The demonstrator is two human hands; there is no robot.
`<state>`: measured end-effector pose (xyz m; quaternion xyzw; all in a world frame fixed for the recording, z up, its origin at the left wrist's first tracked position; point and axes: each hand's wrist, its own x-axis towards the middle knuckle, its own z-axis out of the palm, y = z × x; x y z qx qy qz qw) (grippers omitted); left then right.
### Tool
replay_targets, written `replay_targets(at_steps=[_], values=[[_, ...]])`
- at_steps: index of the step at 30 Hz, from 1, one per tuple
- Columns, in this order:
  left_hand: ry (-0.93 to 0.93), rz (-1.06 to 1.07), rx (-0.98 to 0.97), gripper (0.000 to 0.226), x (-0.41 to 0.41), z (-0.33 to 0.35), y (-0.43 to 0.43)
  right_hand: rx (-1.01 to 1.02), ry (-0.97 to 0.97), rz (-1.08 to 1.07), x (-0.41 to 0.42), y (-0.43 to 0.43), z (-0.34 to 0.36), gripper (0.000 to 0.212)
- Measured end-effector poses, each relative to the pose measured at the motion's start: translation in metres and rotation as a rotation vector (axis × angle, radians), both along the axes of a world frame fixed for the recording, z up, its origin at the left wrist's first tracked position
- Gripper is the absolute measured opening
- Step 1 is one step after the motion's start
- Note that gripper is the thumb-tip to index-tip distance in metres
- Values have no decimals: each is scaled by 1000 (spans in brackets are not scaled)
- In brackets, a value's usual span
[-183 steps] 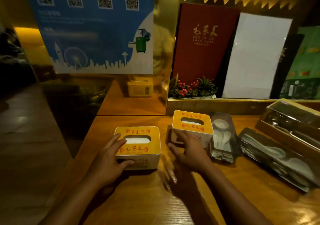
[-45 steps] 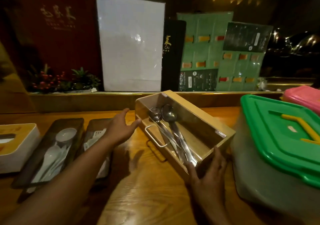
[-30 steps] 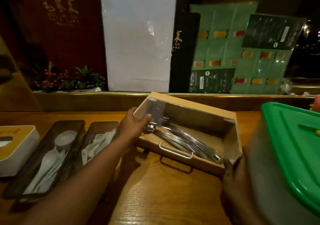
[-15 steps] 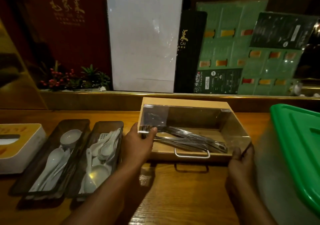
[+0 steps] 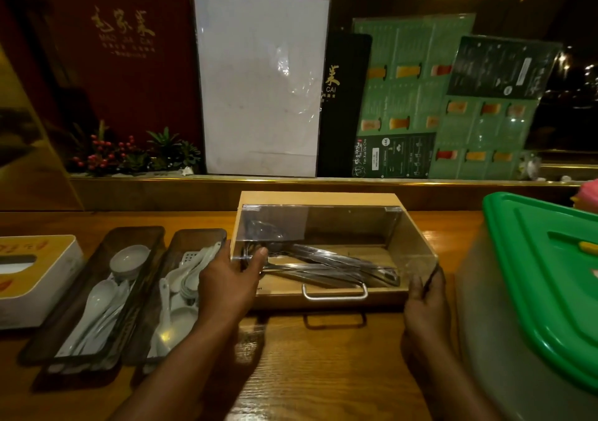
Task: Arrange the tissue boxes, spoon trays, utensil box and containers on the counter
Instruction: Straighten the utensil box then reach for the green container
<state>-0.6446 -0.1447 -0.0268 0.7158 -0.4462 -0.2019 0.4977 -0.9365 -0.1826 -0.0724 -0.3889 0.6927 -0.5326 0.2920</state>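
A wooden utensil box [image 5: 318,198] with a clear lid and a metal front handle sits square on the counter, holding steel spoons. My left hand [image 5: 228,283] grips its front left corner, and my right hand [image 5: 425,307] holds its front right corner. Left of it lie two dark spoon trays [image 5: 137,237] [image 5: 200,236] side by side, filled with white spoons; a small bowl is in the left one. A yellow-topped tissue box [image 5: 38,278] stands at the far left. A translucent container with a green lid [image 5: 543,268] stands at the right.
A raised wooden ledge [image 5: 161,190] runs behind the counter, carrying upright menus [image 5: 259,80], a red board and a small plant with red berries [image 5: 129,155]. A pink lid [image 5: 590,190] peeks out behind the green-lidded container. Bare wooden counter [image 5: 323,372] lies in front.
The utensil box has been turned from a diagonal angle to sit parallel with the ledge, both hands staying on its front corners. The view has shifted slightly left.
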Motion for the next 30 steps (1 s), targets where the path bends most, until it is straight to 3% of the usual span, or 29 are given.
replay_targets(at_steps=[4,8,12,14,18,23,26,30], values=[[14,-25,-5,47,3,3,0,-4,-32,34,-1,7,6,47],[11,-56,-17,56,3,10,1,1,38,71,-2,24,15,59],[-79,-14,-129,65,-3,28,5,-101,186,186,-2,61,47,67],[-159,-57,-249,62,-15,37,6,-245,371,228,-6,84,66,60],[-234,-308,-437,55,-63,52,16,-597,680,120,-25,129,90,30],[-159,-713,-328,62,-135,49,33,-743,775,-202,-59,174,93,21],[-204,-932,-288,77,-177,52,45,-624,828,-464,-99,188,89,31],[-172,-1124,-222,106,-227,55,57,-375,614,-550,-147,198,81,78]])
